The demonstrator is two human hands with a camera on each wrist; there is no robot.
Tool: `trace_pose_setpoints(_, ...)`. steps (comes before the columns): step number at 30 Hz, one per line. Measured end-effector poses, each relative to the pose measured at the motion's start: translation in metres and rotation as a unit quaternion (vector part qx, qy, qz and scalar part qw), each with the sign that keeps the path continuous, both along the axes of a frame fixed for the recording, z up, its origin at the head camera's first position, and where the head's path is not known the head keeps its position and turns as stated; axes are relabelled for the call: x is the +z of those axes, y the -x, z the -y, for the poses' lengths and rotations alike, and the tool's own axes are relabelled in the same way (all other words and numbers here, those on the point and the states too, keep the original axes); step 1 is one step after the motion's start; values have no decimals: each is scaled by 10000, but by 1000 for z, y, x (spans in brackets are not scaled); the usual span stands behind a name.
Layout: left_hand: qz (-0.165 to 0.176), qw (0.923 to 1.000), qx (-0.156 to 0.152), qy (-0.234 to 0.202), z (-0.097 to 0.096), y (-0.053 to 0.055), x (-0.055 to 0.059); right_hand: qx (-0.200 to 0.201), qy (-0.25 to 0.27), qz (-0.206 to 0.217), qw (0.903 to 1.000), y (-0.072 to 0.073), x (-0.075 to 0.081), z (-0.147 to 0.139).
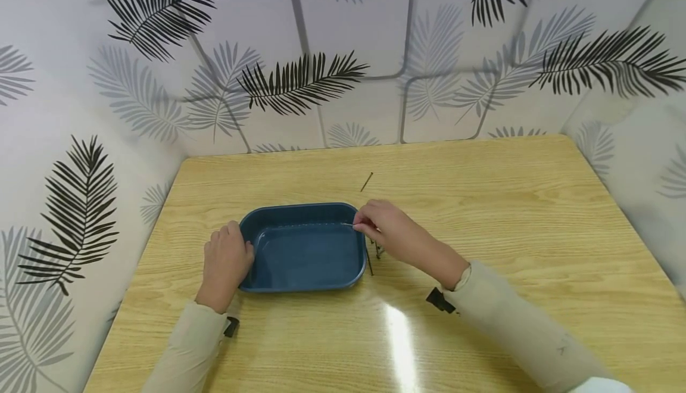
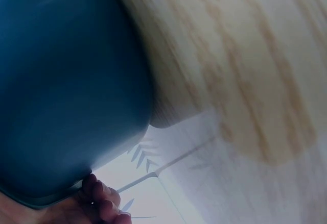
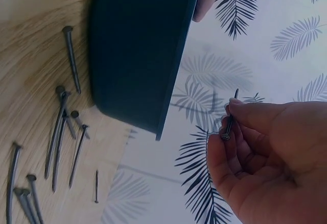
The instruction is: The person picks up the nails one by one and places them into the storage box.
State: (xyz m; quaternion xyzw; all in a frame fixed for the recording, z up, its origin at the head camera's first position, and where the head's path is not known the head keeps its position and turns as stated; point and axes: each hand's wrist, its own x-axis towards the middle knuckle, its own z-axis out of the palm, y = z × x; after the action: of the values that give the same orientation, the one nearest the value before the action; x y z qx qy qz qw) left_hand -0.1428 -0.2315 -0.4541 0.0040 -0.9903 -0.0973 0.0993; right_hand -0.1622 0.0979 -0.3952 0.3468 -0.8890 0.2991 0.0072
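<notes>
A dark blue rectangular tray sits on the table, with its inner floor bare in the head view. My left hand grips its left rim; the left wrist view shows the fingers curled at the edge. Above the tray's right rim, my right hand pinches a nail between thumb and fingers. That nail's thin end juts over the inside of the tray in the head view. Several loose nails lie on the table beside the tray's right side, partly hidden under the right hand in the head view.
The wooden table reaches back to a wall covered in leaf-patterned paper. One single nail lies apart, behind the tray's back right corner. A bright light reflection shows on the table's front part.
</notes>
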Motion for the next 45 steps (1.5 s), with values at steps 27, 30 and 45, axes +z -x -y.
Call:
trace_pose_setpoints(27, 111, 9999, 39, -19, -2, 1, 2, 437, -753, -410, 9954, 27, -30, 63)
trace_pose_setpoints(30, 151, 9999, 45, -23, -2, 1, 1, 446, -1036, -480, 9925, 29, -36, 68)
trace_pose_setpoints(45, 105, 9999, 1, -27, 0, 0, -1, 41, -2267, -1238, 9660, 33, -55, 87)
